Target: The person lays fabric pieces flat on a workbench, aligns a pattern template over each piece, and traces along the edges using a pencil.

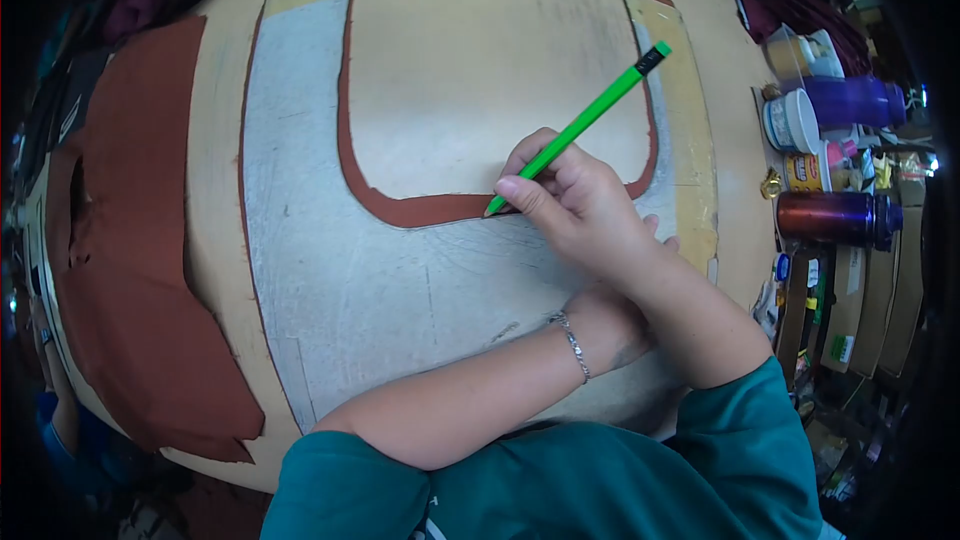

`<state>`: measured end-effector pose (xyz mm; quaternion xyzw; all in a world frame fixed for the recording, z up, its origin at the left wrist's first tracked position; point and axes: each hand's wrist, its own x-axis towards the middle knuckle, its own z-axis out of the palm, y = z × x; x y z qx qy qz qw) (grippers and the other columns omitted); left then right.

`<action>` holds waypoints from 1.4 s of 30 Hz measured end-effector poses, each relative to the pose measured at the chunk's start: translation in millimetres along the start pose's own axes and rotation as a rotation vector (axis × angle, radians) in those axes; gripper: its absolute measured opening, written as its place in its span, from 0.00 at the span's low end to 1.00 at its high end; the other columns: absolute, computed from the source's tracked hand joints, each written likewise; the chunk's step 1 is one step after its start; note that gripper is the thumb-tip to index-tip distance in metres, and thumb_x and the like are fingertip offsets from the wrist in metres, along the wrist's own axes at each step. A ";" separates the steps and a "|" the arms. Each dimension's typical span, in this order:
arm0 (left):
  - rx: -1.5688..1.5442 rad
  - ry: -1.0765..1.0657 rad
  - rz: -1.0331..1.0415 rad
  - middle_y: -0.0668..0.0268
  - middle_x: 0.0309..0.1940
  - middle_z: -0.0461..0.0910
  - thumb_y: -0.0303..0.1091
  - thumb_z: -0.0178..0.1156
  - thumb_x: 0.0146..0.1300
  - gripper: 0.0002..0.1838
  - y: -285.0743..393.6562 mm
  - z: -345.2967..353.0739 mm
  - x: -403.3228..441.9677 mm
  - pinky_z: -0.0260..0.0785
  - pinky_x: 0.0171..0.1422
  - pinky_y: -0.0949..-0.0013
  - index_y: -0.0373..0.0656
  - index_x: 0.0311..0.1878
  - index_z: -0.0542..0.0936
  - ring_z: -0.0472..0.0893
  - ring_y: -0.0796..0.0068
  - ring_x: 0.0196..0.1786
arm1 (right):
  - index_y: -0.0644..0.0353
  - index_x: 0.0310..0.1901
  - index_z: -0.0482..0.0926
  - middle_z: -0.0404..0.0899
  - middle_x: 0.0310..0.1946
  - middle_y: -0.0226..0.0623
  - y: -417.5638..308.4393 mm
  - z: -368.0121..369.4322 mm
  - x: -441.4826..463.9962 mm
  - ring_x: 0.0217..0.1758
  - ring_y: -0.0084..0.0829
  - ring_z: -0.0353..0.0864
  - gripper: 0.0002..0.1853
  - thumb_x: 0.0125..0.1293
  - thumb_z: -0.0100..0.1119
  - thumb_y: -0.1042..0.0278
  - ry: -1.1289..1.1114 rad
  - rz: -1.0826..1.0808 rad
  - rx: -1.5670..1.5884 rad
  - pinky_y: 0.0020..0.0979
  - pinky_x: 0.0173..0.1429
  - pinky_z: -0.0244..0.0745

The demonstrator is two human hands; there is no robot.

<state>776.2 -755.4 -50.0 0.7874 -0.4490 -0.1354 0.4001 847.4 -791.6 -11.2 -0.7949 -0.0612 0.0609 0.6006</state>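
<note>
My right hand (pixel 575 195) pinches a green pencil (pixel 590 115), its tip on the curved inner edge of a grey, U-shaped template (pixel 380 280). Under the template lies reddish-brown fabric (pixel 430 210), showing as a band along the curve and thin strips at the outer edges. My left arm, with a bracelet at the wrist, crosses beneath my right forearm. My left hand (pixel 655 230) is mostly hidden there; a few spread fingertips show on the template's right part.
More reddish-brown fabric (pixel 140 240) lies on the table (pixel 480 60) at the left. Along the right edge stand a white tub (pixel 790 122), a purple bottle (pixel 850 102) and a dark red bottle (pixel 830 218). Another person's arm (pixel 62 390) shows at the far left.
</note>
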 end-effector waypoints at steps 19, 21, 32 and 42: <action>-0.127 -0.030 -0.047 0.63 0.69 0.46 0.54 0.41 0.60 0.34 -10.4 2.9 3.6 0.36 0.72 0.61 0.53 0.68 0.49 0.46 0.60 0.70 | 0.64 0.32 0.71 0.74 0.22 0.41 -5.2 11.2 3.2 0.26 0.33 0.76 0.08 0.58 0.58 0.70 0.008 -0.075 -0.129 0.28 0.31 0.70; -0.594 -0.021 -0.125 0.62 0.69 0.47 0.55 0.45 0.58 0.36 -8.9 11.6 6.0 0.34 0.72 0.56 0.53 0.68 0.51 0.47 0.60 0.70 | 0.64 0.33 0.70 0.73 0.26 0.39 -12.7 6.7 0.8 0.29 0.30 0.75 0.06 0.59 0.56 0.72 -0.037 -0.053 -0.233 0.26 0.34 0.70; 0.224 -0.027 0.065 0.63 0.66 0.53 0.57 0.47 0.56 0.33 -10.4 -7.4 1.5 0.35 0.70 0.46 0.55 0.64 0.60 0.45 0.54 0.70 | 0.64 0.32 0.72 0.73 0.28 0.39 -12.9 12.6 -8.5 0.29 0.34 0.75 0.07 0.58 0.58 0.70 0.000 -0.097 -0.471 0.28 0.35 0.70; 0.024 -0.411 -0.009 0.59 0.65 0.54 0.52 0.62 0.46 0.42 4.8 -43.5 9.9 0.26 0.68 0.39 0.52 0.65 0.58 0.44 0.55 0.71 | 0.64 0.33 0.73 0.76 0.28 0.35 -7.5 -52.6 -34.7 0.33 0.30 0.77 0.03 0.58 0.55 0.76 0.042 0.057 -0.494 0.28 0.41 0.72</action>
